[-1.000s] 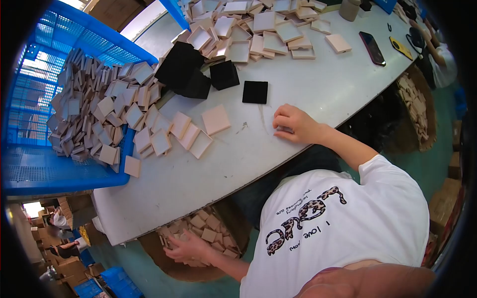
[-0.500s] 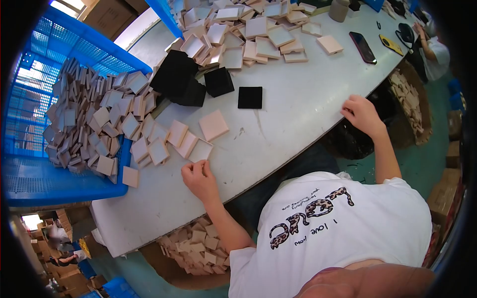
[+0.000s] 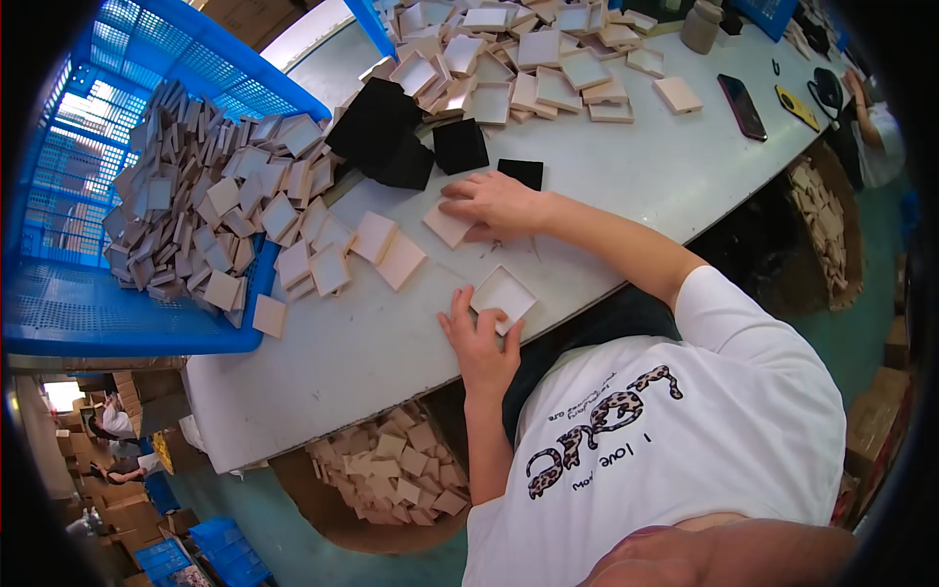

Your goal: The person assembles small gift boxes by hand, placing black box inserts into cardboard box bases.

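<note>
My left hand (image 3: 479, 338) is at the near left edge of a shallow open box tray (image 3: 505, 296), white inside with pale pink sides. Its thumb and index finger grip the tray's edge. Stretched across the table, my right hand (image 3: 504, 203) has its fingers around a closed-side-up pale pink box piece (image 3: 449, 225). Beyond that hand lies a black foam square (image 3: 520, 174), partly covered by it. Black foam blocks (image 3: 460, 146) and a larger black stack (image 3: 381, 132) stand farther back. Two more pink pieces (image 3: 400, 260) lie left of my hands.
A blue plastic crate (image 3: 186, 338) on the left spills box pieces onto the white table (image 3: 323, 391). Another heap of box pieces (image 3: 538, 49) fills the back. A phone (image 3: 742, 107), a yellow object (image 3: 797, 108) and a jar (image 3: 700, 26) are at the right. Cartons with pieces (image 3: 391, 479) stand below.
My left hand has brought the open tray to the right, toward the table's near edge. My right hand has reached left from the table's edge onto the pink piece. The view has shifted slightly.
</note>
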`<action>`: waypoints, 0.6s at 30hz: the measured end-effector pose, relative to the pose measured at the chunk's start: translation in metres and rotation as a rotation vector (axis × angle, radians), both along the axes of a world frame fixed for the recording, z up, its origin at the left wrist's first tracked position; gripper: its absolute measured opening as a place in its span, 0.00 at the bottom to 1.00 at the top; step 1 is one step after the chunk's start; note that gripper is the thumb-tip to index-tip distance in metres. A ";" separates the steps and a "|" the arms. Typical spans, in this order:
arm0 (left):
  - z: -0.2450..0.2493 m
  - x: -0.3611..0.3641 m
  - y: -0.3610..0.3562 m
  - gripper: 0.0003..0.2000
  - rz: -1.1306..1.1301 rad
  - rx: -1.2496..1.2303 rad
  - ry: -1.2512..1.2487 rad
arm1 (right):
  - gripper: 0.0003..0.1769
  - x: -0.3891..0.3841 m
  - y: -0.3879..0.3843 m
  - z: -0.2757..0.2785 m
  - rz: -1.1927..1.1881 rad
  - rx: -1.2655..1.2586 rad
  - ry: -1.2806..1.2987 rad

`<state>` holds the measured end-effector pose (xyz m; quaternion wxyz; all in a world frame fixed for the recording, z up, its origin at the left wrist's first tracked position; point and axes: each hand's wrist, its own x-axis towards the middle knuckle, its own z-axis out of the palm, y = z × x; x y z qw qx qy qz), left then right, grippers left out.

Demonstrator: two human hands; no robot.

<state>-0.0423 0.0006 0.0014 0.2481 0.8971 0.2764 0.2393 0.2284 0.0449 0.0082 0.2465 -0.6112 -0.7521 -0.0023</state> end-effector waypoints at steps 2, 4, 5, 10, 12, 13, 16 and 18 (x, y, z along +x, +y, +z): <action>0.004 0.002 0.002 0.27 0.023 -0.029 -0.019 | 0.35 0.005 -0.009 0.005 -0.081 -0.006 0.036; -0.001 0.003 0.008 0.35 0.001 -0.016 0.003 | 0.33 0.017 -0.040 0.026 -0.228 0.100 0.015; -0.003 0.004 0.009 0.39 -0.010 -0.014 0.013 | 0.30 0.026 -0.049 0.020 -0.255 0.022 0.057; -0.001 0.033 0.018 0.42 -0.032 0.069 0.062 | 0.18 0.061 -0.075 -0.014 -0.262 0.092 0.203; -0.004 0.045 0.025 0.44 -0.012 0.054 0.047 | 0.17 0.054 -0.085 -0.006 -0.150 0.225 0.235; -0.006 0.050 0.028 0.46 0.006 0.031 0.031 | 0.17 0.041 -0.094 0.008 -0.053 0.316 0.241; -0.007 0.060 0.030 0.53 0.012 -0.050 -0.016 | 0.16 0.013 -0.112 0.023 0.193 0.282 0.001; -0.005 0.066 0.028 0.59 -0.009 -0.068 -0.036 | 0.15 0.008 -0.117 0.019 0.202 0.206 -0.087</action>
